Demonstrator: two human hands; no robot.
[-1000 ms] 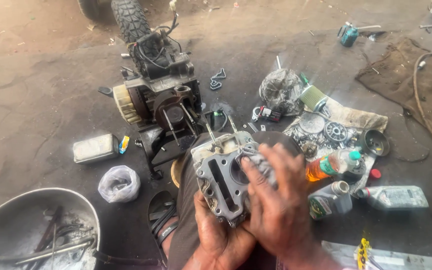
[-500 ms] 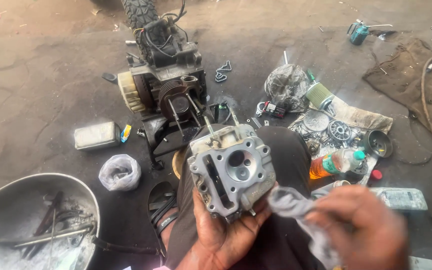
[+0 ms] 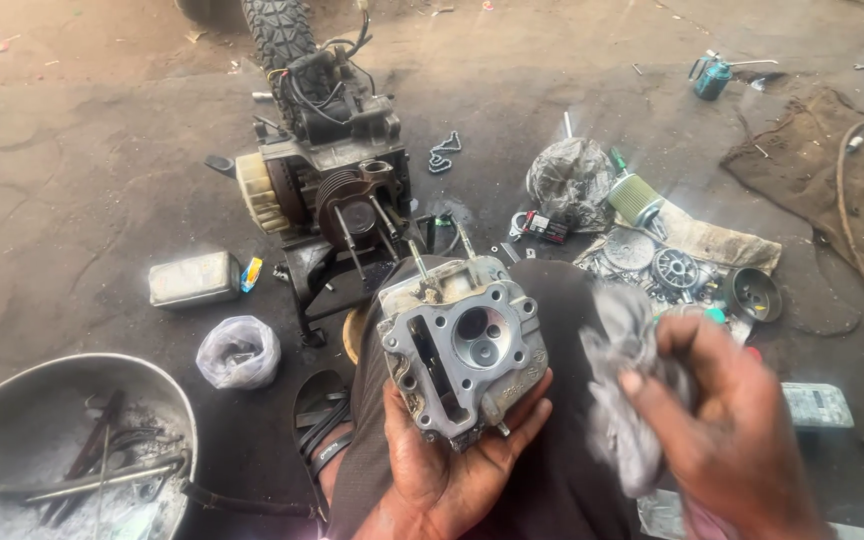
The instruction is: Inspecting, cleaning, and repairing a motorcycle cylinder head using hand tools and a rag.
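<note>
My left hand [image 3: 457, 462] cups a grey metal cylinder head [image 3: 460, 352] from below, over my knee, its round combustion chamber facing up. My right hand [image 3: 717, 425] is off to the right of the head and grips a crumpled grey rag [image 3: 627, 395], blurred by motion. The rag does not touch the head. Beyond the head stands a stripped motorcycle engine [image 3: 337, 195] with its cylinder and long studs pointing towards me, just behind a knobbly tyre [image 3: 280, 30].
A metal basin [image 3: 12, 420] with rods and tools sits at lower left. A white plastic bag [image 3: 239, 350] and a small grey box [image 3: 193, 278] lie left of the engine. Gears, a clutch drum [image 3: 754, 294], a filter and a chain lie scattered right. My sandalled foot [image 3: 320, 425] rests below.
My right hand was pressed on the cylinder head a second ago; it has lifted off and swung out to the right with the rag. The head's face is now uncovered.
</note>
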